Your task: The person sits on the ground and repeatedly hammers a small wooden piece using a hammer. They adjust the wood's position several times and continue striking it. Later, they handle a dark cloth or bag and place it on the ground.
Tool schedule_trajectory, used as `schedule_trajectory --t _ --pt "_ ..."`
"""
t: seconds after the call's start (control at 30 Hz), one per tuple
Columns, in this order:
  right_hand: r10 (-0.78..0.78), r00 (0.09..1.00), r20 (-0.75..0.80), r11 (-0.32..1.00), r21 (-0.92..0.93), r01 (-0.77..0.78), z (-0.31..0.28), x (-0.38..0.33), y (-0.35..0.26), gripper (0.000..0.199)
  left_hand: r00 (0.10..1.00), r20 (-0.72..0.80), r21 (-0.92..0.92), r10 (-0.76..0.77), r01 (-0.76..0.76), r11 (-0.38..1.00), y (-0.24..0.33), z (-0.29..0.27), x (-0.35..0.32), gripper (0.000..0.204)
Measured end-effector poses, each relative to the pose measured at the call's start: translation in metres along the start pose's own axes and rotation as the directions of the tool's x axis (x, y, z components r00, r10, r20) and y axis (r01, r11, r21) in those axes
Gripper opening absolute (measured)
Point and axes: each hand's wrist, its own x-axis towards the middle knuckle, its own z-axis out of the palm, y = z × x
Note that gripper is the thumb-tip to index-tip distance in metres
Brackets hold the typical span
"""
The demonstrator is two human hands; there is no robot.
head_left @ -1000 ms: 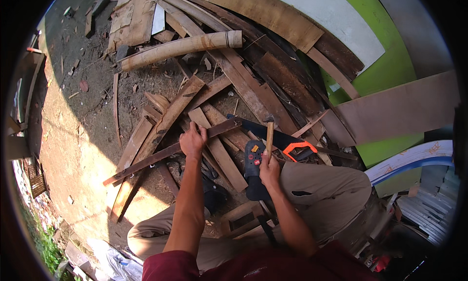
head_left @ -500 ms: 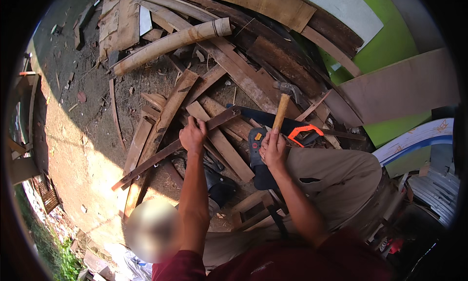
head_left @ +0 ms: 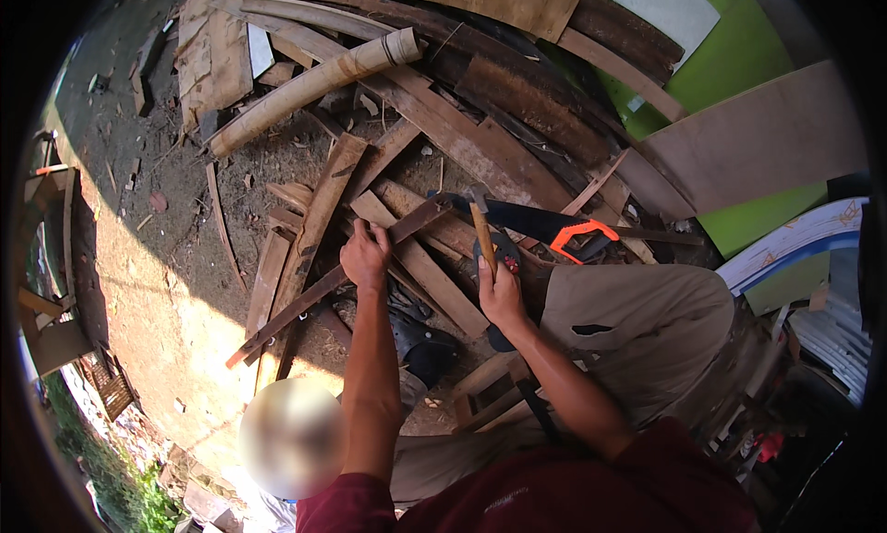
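My left hand (head_left: 367,256) is closed round a narrow dark wooden strip (head_left: 314,295), which slants from lower left to upper right across other boards. Its upper right end rests over a wider plank (head_left: 427,272). In my right hand (head_left: 500,295) is a hammer (head_left: 483,237), gripped by its light wooden handle. The hammer head is just right of the strip's upper end; whether they touch I cannot tell. A handsaw (head_left: 584,239) with an orange-and-black handle lies to the right of the hammer, its dark blade reaching behind the hammer head.
My dark shoes (head_left: 423,342) stand among the boards. Beyond them lie a heap of old planks (head_left: 480,159) and a long curved pale piece (head_left: 314,90). Green and brown panels (head_left: 753,145) lean at the right. A thin wood sliver (head_left: 222,214) lies on the dirt ground.
My right hand has swung the hammer left and down, bringing its head beside the strip's upper end. The left hand keeps its hold on the strip. The whole view has shifted slightly.
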Motion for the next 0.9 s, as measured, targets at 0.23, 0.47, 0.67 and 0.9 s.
schedule_trajectory --t 0.23,0.47,0.67,0.9 --pt "-0.005 0.999 0.052 0.996 0.095 0.000 -0.007 -0.015 -0.018 0.036 0.996 0.058 0.012 -0.066 0.065 0.998 -0.001 -0.001 -0.005 0.023" --pt "0.022 1.000 -0.006 0.946 0.322 -0.019 -0.012 0.013 -0.013 0.046 0.996 0.046 -0.026 -0.080 0.081 0.996 0.001 -0.003 0.002 0.026" --pt "0.386 0.909 0.156 0.751 0.519 -0.408 -0.008 0.007 -0.018 0.052 0.984 0.108 -0.046 -0.144 0.149 0.988 0.005 -0.011 0.006 0.032" --pt "0.340 0.930 0.140 0.770 0.525 -0.361 0.021 -0.014 -0.006 0.053 0.972 0.176 -0.065 -0.153 0.167 0.984 0.005 -0.014 0.016 0.051"
